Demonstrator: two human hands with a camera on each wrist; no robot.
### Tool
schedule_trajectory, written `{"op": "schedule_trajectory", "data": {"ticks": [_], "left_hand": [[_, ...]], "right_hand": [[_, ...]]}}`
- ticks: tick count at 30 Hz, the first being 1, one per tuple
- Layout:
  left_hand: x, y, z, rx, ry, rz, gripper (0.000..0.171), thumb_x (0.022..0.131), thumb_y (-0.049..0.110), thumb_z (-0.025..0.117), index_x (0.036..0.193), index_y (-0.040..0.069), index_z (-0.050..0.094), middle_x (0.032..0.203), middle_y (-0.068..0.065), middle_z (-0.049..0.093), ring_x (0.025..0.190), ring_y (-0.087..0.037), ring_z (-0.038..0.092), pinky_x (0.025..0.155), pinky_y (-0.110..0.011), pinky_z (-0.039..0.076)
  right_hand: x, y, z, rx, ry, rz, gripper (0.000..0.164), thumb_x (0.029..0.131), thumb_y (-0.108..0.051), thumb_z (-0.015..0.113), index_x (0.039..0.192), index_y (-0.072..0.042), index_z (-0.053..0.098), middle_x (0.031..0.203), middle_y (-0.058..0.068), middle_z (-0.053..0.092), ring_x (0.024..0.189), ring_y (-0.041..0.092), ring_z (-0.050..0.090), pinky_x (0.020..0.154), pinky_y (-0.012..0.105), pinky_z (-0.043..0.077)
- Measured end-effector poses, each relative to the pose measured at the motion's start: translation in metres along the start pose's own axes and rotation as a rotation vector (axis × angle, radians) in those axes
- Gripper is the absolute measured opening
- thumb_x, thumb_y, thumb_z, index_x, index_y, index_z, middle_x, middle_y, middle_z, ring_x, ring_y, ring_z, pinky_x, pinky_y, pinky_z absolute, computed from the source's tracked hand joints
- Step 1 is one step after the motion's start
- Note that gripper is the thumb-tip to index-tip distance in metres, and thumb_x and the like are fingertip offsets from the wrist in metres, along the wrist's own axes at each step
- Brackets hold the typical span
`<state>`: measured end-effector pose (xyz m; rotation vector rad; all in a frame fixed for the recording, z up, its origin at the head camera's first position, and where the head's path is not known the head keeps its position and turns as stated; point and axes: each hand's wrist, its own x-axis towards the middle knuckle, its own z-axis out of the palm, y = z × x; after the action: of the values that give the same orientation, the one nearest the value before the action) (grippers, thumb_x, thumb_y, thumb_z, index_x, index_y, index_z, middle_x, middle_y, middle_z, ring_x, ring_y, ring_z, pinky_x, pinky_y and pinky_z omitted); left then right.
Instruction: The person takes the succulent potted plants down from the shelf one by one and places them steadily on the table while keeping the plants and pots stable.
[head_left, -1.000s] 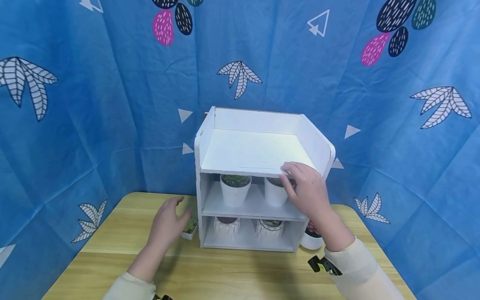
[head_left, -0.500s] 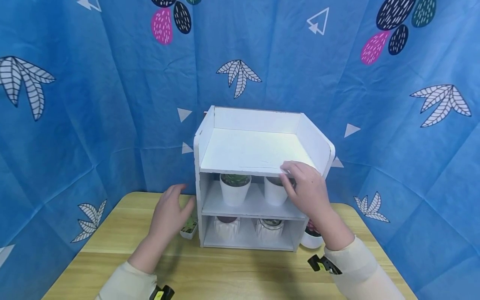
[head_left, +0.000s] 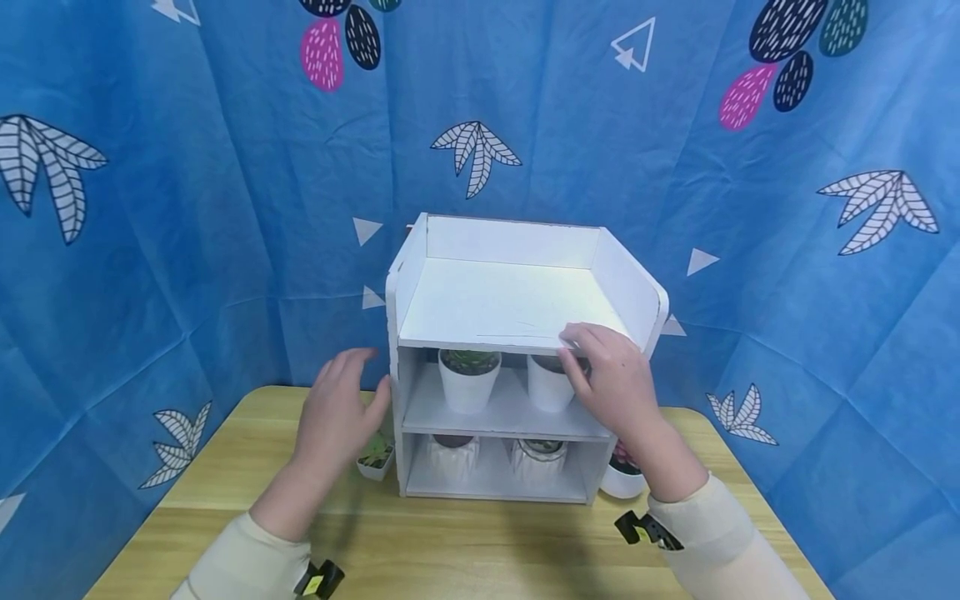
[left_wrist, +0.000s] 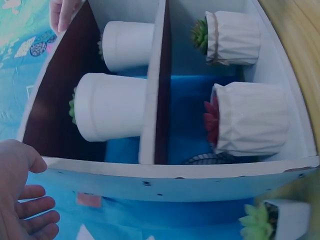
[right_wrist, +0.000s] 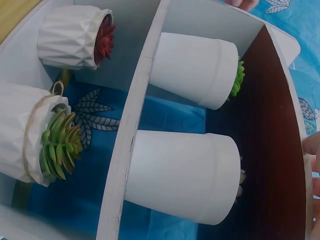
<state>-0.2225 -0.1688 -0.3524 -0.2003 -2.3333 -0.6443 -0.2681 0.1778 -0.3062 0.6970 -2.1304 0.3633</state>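
Note:
A white two-tier shelf (head_left: 495,300) stands on the table with a raised rim round its top. My right hand (head_left: 615,379) pinches the front edge of the top board, thumb below and fingers above. Beside the left side panel is my left hand (head_left: 337,412), fingers loosely bent, with the thumb right at the panel's edge in the left wrist view. Two succulents in smooth white pots (head_left: 469,387) occupy the middle tier. Below them are a red succulent in a ridged white pot (right_wrist: 75,37) and a green one in a twine-tied pot (left_wrist: 234,37).
A small square-potted succulent (head_left: 376,461) sits on the wooden table (head_left: 450,546) left of the shelf, close below my left hand. Right of the shelf is a round white pot with a red plant (head_left: 622,479). Blue patterned cloth (head_left: 300,192) hangs behind and at both sides.
My left hand has risen slightly and come closer to the shelf's left side panel. The right hand keeps its hold on the top board, and the shelf stays in place.

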Motion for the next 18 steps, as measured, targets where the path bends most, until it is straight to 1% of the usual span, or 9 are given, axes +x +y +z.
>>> {"op": "schedule_trajectory", "data": {"ticks": [3,7,13,18], "left_hand": [[0.005,0.005,-0.005,0.01,0.028,0.031,0.047,0.096,0.028,0.063,0.131,-0.004,0.058,0.132,-0.023,0.059,0.123,-0.043,0.053,0.1,-0.059,0.045],[0.01,0.011,-0.013,0.016,0.06,0.052,0.046,0.095,0.025,0.065,0.13,-0.004,0.059,0.13,-0.023,0.06,0.121,-0.043,0.054,0.098,-0.059,0.046],[0.012,0.019,-0.022,0.008,0.115,0.093,0.042,0.093,0.019,0.068,0.127,-0.003,0.061,0.127,-0.022,0.062,0.118,-0.042,0.056,0.097,-0.057,0.047],[0.015,0.028,-0.029,-0.004,0.155,0.132,0.041,0.092,0.019,0.07,0.127,-0.001,0.062,0.126,-0.02,0.063,0.119,-0.039,0.057,0.098,-0.055,0.047]], "right_hand": [[0.0,0.0,0.0,-0.001,0.001,0.003,0.028,0.095,-0.028,0.068,0.116,-0.01,0.07,0.118,0.011,0.071,0.113,0.031,0.065,0.094,0.051,0.052],[-0.001,0.0,0.0,0.003,-0.001,0.006,0.028,0.095,-0.028,0.068,0.116,-0.01,0.07,0.118,0.011,0.071,0.112,0.031,0.065,0.094,0.051,0.052],[-0.001,0.0,0.0,0.007,-0.009,0.011,0.028,0.095,-0.028,0.068,0.117,-0.01,0.07,0.119,0.011,0.071,0.114,0.031,0.065,0.095,0.051,0.052],[-0.001,0.0,0.001,0.003,-0.01,0.012,0.029,0.095,-0.029,0.068,0.117,-0.01,0.07,0.119,0.01,0.071,0.114,0.031,0.065,0.095,0.051,0.052]]}}
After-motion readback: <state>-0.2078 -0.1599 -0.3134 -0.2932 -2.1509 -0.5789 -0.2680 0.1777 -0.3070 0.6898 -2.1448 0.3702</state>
